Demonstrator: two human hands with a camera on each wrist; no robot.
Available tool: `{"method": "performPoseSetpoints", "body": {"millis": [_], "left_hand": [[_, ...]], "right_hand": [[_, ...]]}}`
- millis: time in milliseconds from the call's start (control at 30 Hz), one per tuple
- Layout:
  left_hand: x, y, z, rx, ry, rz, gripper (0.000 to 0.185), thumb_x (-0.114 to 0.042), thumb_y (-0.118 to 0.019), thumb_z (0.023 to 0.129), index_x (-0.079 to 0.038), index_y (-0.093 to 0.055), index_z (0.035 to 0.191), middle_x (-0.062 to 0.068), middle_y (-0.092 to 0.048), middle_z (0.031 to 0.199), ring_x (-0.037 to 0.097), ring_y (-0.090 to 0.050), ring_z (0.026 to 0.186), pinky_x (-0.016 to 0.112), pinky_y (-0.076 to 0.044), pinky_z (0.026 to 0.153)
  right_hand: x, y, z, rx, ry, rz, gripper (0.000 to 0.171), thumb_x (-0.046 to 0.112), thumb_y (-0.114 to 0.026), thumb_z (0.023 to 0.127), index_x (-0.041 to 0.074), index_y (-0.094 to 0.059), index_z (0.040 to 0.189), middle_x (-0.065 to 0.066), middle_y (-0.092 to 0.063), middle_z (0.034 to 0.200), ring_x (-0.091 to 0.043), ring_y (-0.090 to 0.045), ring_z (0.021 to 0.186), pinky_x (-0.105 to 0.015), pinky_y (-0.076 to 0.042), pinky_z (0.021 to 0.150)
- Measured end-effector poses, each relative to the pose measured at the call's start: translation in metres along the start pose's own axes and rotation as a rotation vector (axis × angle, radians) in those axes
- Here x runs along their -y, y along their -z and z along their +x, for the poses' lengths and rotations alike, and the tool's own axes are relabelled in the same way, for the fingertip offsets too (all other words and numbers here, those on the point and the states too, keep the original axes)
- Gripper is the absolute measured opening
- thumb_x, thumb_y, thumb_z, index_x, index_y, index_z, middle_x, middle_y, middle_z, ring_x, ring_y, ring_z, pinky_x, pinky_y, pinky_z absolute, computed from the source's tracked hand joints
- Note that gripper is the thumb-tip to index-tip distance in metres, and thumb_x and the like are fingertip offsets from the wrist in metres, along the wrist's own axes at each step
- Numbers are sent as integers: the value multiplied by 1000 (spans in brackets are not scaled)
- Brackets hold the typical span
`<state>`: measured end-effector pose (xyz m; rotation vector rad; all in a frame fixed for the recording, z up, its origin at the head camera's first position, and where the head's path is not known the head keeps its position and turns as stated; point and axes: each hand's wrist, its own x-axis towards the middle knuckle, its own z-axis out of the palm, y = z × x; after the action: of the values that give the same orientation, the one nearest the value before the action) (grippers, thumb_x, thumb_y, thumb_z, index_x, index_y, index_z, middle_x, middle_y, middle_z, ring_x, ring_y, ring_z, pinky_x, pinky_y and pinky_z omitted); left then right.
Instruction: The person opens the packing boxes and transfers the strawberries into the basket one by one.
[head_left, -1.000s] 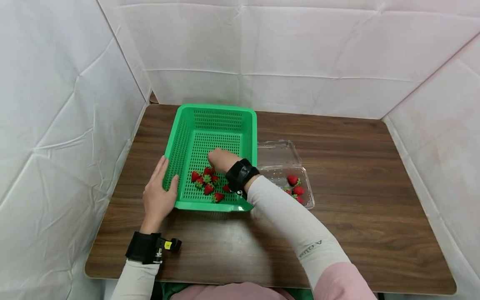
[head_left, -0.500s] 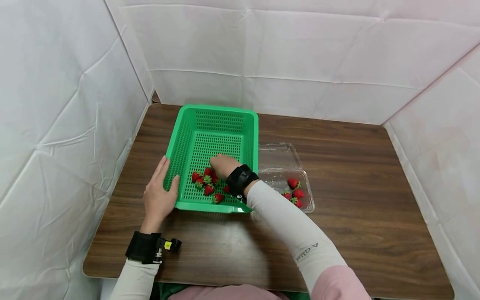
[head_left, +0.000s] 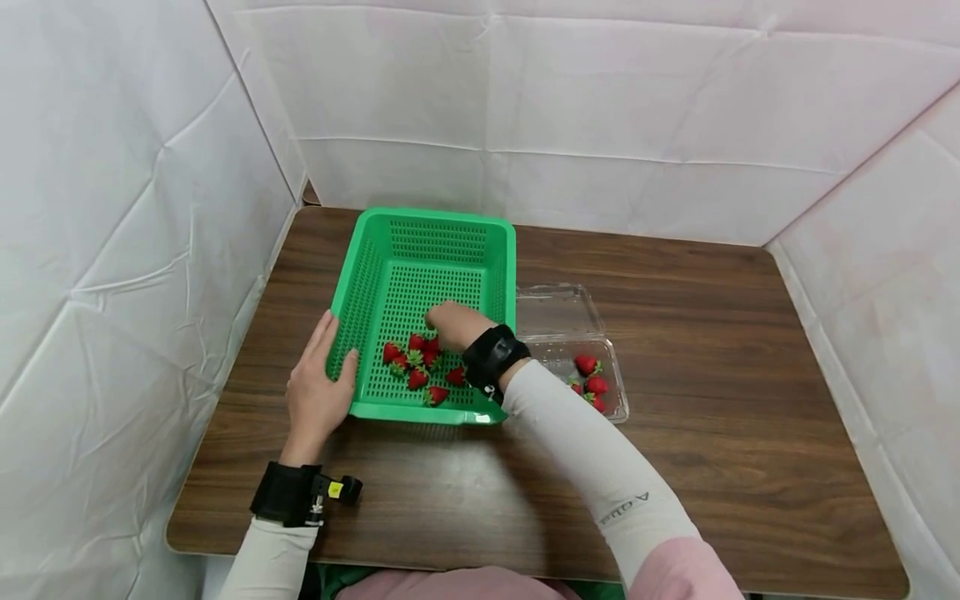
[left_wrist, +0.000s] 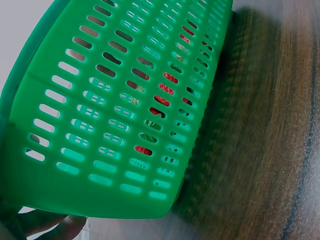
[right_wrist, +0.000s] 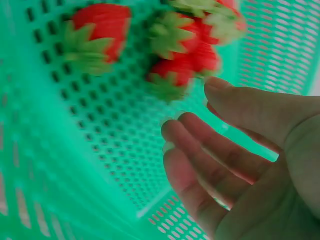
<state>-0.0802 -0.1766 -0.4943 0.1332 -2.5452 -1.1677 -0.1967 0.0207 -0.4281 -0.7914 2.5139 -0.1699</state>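
Several red strawberries with green caps lie in the near part of a green slotted plastic basket. My left hand rests against the basket's left side, fingers straight along the rim and thumb apart. In the left wrist view its fingertips show at the basket's edge. My right hand is inside the basket, just right of the strawberries. The right wrist view shows its loosely bent fingers and thumb apart with nothing between them, beside a strawberry cluster. A single strawberry lies apart from it.
Right of the basket is a clear plastic clamshell box, its lid folded back. Several strawberries sit in its right part. White sheets enclose the brown wooden table at the back and sides.
My right hand has shifted slightly right, away from the strawberry cluster, and more of the strawberry by its wrist shows. My left hand and the basket stay in place.
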Motion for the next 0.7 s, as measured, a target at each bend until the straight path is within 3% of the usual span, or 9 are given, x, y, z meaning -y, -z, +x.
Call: {"method": "performPoseSetpoints", "body": {"millis": [167, 433, 567, 700], "left_hand": [[0, 1, 0, 3, 2, 11, 57, -27, -56, 98, -19, -37, 151, -3, -33, 158, 34, -42, 137, 57, -40, 99], [-1, -2, 1, 9, 7, 4, 57, -27, -57, 98, -19, -38, 151, -4, -32, 158, 34, -41, 138, 58, -40, 99], [0, -2, 1, 9, 7, 0, 57, -27, -56, 98, -19, -37, 151, -4, -32, 158, 33, -41, 138, 57, -40, 99], [0, -1, 1, 11, 5, -2, 57, -27, -56, 98, -19, -37, 151, -2, -33, 158, 33, -41, 138, 57, -40, 99]], "right_hand": [[5, 16, -11, -54, 21, 63, 41, 4, -56, 96, 9, -56, 136, -11, -56, 139, -24, -58, 119, -31, -49, 85], [3, 35, -51, -242, 91, 132, 40, 16, -61, 96, 11, -56, 135, -8, -58, 135, -21, -53, 126, -33, -43, 103], [-7, 37, -77, -339, 107, 169, 39, 17, -60, 96, 12, -55, 135, -7, -58, 135, -22, -53, 126, -32, -40, 106], [-20, 34, -102, -406, 80, 209, 37, 17, -60, 96, 11, -56, 133, -8, -59, 132, -23, -56, 118, -34, -44, 100]]}}
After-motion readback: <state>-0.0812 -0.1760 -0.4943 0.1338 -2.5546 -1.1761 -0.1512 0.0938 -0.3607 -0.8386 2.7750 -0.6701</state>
